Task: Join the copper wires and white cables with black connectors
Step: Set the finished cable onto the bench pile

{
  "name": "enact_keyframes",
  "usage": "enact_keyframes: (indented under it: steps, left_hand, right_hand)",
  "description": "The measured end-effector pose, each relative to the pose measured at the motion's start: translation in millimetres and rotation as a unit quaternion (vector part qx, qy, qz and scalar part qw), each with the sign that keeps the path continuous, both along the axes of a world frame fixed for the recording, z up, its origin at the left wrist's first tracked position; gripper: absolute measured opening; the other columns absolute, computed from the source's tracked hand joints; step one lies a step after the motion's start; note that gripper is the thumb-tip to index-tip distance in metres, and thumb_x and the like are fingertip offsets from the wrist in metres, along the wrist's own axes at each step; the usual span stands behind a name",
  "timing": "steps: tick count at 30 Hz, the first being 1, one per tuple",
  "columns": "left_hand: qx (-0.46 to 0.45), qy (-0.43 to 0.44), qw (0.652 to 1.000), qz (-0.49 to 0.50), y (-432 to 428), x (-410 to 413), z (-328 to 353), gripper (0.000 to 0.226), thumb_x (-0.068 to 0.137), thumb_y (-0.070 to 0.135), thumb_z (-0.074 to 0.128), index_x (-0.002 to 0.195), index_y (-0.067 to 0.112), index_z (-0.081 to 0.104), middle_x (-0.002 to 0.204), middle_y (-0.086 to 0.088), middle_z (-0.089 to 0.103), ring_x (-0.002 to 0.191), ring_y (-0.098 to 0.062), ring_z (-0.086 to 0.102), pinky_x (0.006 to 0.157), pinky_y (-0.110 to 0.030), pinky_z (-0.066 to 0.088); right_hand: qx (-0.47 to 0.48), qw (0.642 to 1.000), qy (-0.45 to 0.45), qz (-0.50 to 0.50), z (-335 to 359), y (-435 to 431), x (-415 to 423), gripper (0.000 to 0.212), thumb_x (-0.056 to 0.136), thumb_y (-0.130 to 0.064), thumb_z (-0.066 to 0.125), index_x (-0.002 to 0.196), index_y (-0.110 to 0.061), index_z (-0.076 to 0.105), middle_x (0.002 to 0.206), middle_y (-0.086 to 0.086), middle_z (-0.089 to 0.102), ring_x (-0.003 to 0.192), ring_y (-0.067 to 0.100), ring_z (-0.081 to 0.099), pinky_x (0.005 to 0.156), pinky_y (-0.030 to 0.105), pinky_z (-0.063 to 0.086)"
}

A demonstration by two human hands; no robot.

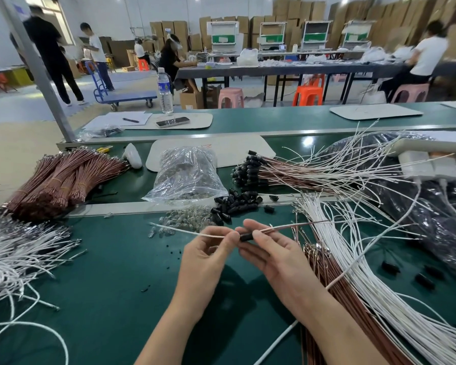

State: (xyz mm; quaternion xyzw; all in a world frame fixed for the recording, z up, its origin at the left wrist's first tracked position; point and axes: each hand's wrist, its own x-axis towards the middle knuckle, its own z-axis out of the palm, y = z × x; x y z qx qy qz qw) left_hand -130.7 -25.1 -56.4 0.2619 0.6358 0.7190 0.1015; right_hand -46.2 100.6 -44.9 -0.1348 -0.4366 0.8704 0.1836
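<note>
My left hand (208, 255) pinches a white cable (184, 231) that runs off to the left. My right hand (271, 252) grips a small black connector (246, 237) with a copper wire (295, 226) leading off to the right. Cable end and connector meet between my fingertips, above the green mat (116, 285). A heap of loose black connectors (234, 204) lies just beyond my hands. Copper wires (334, 285) and white cables (379, 285) lie in long bundles on my right.
A clear bag of small glass bulbs (187, 175) and loose bulbs (184, 219) sit ahead. Tied copper bundles (61, 177) lie far left, white cables (19, 254) at left. Finished assemblies (287, 169) fan out at right. People work at tables behind.
</note>
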Motion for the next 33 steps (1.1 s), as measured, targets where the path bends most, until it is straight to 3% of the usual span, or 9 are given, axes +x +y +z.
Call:
enact_keyframes:
  steps: [4, 8, 12, 17, 20, 27, 31, 33]
  left_hand:
    - [0.066, -0.08, 0.991, 0.083, -1.1, -7.5, 0.8, 0.027, 0.083, 0.04, 0.07, 0.1, 0.02, 0.068, 0.079, 0.006, 0.072, 0.073, -0.009, 0.065, 0.072, -0.02, 0.053]
    - [0.115, -0.157, 0.976, 0.097, -3.4, -14.4, -0.1, 0.025, 0.084, 0.036, 0.067, 0.094, 0.014, 0.067, 0.079, 0.002, 0.071, 0.073, -0.011, 0.065, 0.074, -0.028, 0.053]
    - [0.095, -0.143, 0.981, 0.091, -1.7, -11.3, 0.8, 0.032, 0.085, 0.037, 0.067, 0.103, 0.011, 0.063, 0.084, 0.002, 0.074, 0.074, -0.011, 0.067, 0.067, -0.024, 0.055]
    - [0.175, -0.269, 0.934, 0.155, -8.4, -22.8, 4.1, 0.021, 0.098, 0.029, 0.063, 0.106, 0.011, 0.055, 0.067, 0.006, 0.065, 0.058, -0.006, 0.061, 0.053, -0.02, 0.055]
    - [0.171, -0.289, 0.932, 0.137, -9.6, -24.4, 5.4, 0.014, 0.099, 0.025, 0.061, 0.096, 0.011, 0.062, 0.067, 0.004, 0.061, 0.054, -0.005, 0.057, 0.05, -0.017, 0.052]
    - [0.153, -0.256, 0.952, 0.071, -6.7, -19.2, 7.6, 0.016, 0.09, 0.026, 0.065, 0.096, 0.011, 0.069, 0.078, -0.002, 0.072, 0.061, -0.009, 0.064, 0.056, -0.021, 0.056]
    - [0.032, -0.099, 0.994, 0.044, -0.5, -6.9, 3.5, 0.02, 0.089, 0.032, 0.065, 0.092, 0.016, 0.075, 0.077, -0.001, 0.07, 0.064, -0.01, 0.06, 0.057, -0.021, 0.052]
    - [-0.043, -0.01, 0.999, 0.019, 0.8, -1.6, -0.2, 0.02, 0.094, 0.034, 0.061, 0.091, 0.021, 0.076, 0.073, 0.004, 0.067, 0.065, -0.008, 0.059, 0.059, -0.022, 0.05]
  right_hand:
    - [-0.019, 0.999, 0.007, -0.045, 2.0, 6.6, 0.6, 0.028, 0.087, -0.01, 0.06, 0.111, -0.004, 0.072, 0.111, 0.02, 0.074, 0.092, 0.025, 0.075, 0.074, 0.027, 0.06]
    - [-0.047, 0.995, 0.012, -0.087, 4.1, 18.9, 4.9, 0.024, 0.098, -0.002, 0.051, 0.113, -0.002, 0.07, 0.11, 0.019, 0.074, 0.09, 0.024, 0.075, 0.074, 0.027, 0.061]
    - [-0.029, 0.997, 0.004, -0.072, 4.6, 12.9, 2.5, 0.024, 0.099, -0.002, 0.051, 0.114, -0.003, 0.07, 0.11, 0.019, 0.074, 0.089, 0.023, 0.075, 0.076, 0.028, 0.062]
    - [-0.023, 0.997, -0.003, -0.076, 2.8, 16.4, 1.7, 0.025, 0.1, -0.002, 0.05, 0.113, -0.005, 0.072, 0.11, 0.019, 0.074, 0.089, 0.022, 0.075, 0.073, 0.026, 0.061]
    - [-0.028, 0.997, -0.007, -0.075, 2.5, 18.3, 1.7, 0.025, 0.1, -0.003, 0.051, 0.111, -0.007, 0.073, 0.111, 0.019, 0.074, 0.09, 0.022, 0.075, 0.072, 0.025, 0.06]
    - [-0.025, 0.997, -0.003, -0.073, 1.3, 17.2, -0.2, 0.025, 0.097, -0.005, 0.053, 0.115, -0.007, 0.072, 0.112, 0.018, 0.074, 0.093, 0.023, 0.074, 0.074, 0.026, 0.06]
    - [-0.011, 0.999, 0.003, -0.051, 0.3, 9.5, -3.3, 0.026, 0.095, -0.006, 0.055, 0.115, -0.006, 0.071, 0.112, 0.018, 0.074, 0.092, 0.022, 0.074, 0.075, 0.025, 0.06]
    - [-0.007, 0.999, 0.003, -0.048, -0.9, 7.8, -3.9, 0.025, 0.097, -0.005, 0.053, 0.113, -0.007, 0.072, 0.111, 0.018, 0.074, 0.09, 0.021, 0.074, 0.073, 0.025, 0.059]
